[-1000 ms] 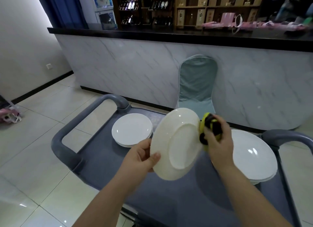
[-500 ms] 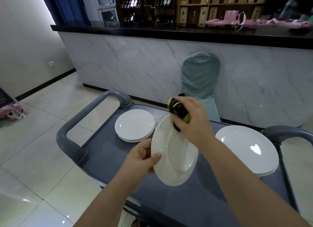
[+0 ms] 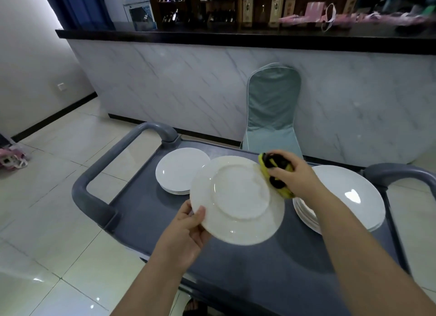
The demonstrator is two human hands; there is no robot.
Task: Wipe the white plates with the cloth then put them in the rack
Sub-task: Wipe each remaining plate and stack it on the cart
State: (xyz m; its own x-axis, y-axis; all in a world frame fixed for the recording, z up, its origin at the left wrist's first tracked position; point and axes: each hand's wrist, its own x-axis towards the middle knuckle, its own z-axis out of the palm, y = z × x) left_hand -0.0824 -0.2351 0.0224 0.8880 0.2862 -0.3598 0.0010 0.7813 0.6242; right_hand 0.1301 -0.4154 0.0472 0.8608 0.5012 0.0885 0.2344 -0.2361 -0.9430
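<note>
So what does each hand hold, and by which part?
Left hand pinches the white plate at its near-left rim; right hand grips the bunched yellow-black cloth.

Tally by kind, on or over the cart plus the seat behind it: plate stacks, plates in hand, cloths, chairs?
plate stacks: 2 (left stack, right stack)
held plate: 1
cloth: 1
chair: 1
total: 5

Your left forearm and right forearm are bare along all that shows; left grip and right grip are bare too. Low down sits what looks like your dark sandal.
</note>
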